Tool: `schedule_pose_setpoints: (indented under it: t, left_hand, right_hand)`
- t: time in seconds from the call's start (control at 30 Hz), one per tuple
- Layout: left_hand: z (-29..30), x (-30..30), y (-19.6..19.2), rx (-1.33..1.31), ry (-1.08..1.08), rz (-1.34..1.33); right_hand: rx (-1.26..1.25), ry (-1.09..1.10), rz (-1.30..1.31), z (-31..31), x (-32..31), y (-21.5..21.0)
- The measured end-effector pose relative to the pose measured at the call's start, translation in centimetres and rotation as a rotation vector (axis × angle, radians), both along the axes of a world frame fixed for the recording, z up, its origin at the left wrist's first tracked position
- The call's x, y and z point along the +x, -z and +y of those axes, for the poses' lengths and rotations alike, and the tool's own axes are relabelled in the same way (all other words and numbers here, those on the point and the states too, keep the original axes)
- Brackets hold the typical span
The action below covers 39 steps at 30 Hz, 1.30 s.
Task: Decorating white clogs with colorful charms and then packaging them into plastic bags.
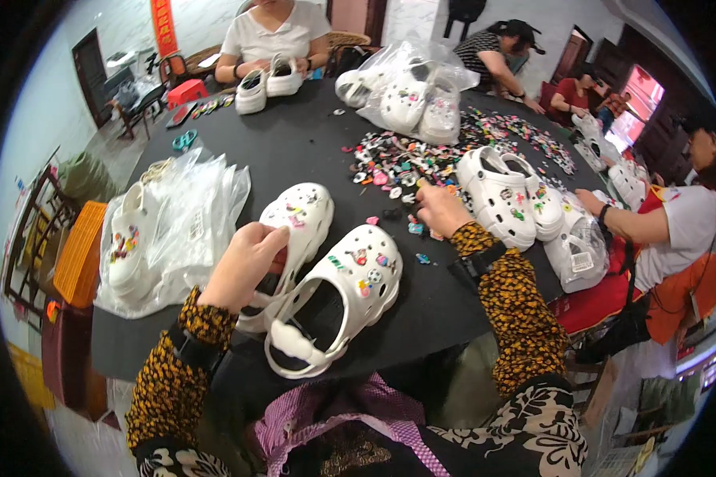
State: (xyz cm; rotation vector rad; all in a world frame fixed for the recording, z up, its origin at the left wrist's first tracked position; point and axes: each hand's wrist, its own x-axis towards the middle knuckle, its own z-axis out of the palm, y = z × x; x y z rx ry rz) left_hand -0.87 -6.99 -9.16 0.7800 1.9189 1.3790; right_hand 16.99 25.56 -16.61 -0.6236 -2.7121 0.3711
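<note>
Two white clogs lie side by side at the near edge of the black tabletop (445, 318), in front of the person. The left hand (247, 264) grips the left clog (304, 216) by its opening, thumb on top; colourful charms dot its toe. Touching it, the right clog (367, 270) carries several charms, a small football among them, and its heel strap points toward the person. The right hand (445, 208) is at the near edge of a heap of loose charms (390, 151), fingers bent downward; whether they pinch a charm I cannot tell. A few stray charms lie between this hand and the right clog.

Just right of the hand, a decorated pair of clogs (497, 195) blocks that side, with a bagged clog (577, 258) beside it. Behind the heap stands a clear bag of clogs (418, 99). To the left, another clear bag (207, 199) spreads near a decorated clog (130, 246). Across the tabletop, a co-worker (274, 36) handles white shoes (283, 78); another co-worker (680, 226) sits at the right.
</note>
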Motion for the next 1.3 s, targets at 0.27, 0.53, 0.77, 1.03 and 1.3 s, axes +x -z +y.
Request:
schedule_pose_setpoints:
  t: [0.27, 0.53, 0.77, 1.03, 1.3]
  left_hand:
    - [0.4, -2.7, 1.7, -0.108, 0.104, -0.141]
    - [1.1, -1.5, 1.2, -0.122, 0.012, -0.102]
    - [0.1, -0.8, 0.9, -0.062, 0.001, 0.286]
    - [-1.7, 2.3, 2.1, 0.319, 0.037, 0.436]
    - [-3.0, 3.9, 2.2, 0.344, 0.103, 0.274]
  right_hand:
    - [-0.379, -0.179, 0.204, -6.0, -2.2, -7.0]
    - [-0.504, -0.410, 0.330, -11.5, -4.1, -8.3]
    - [-0.420, -0.374, 0.441, -14.2, -3.8, -10.6]
    - [-0.174, -0.417, 0.580, -14.9, -3.3, -11.5]
    - [-0.275, -0.379, 0.518, -15.8, -2.9, -11.2]
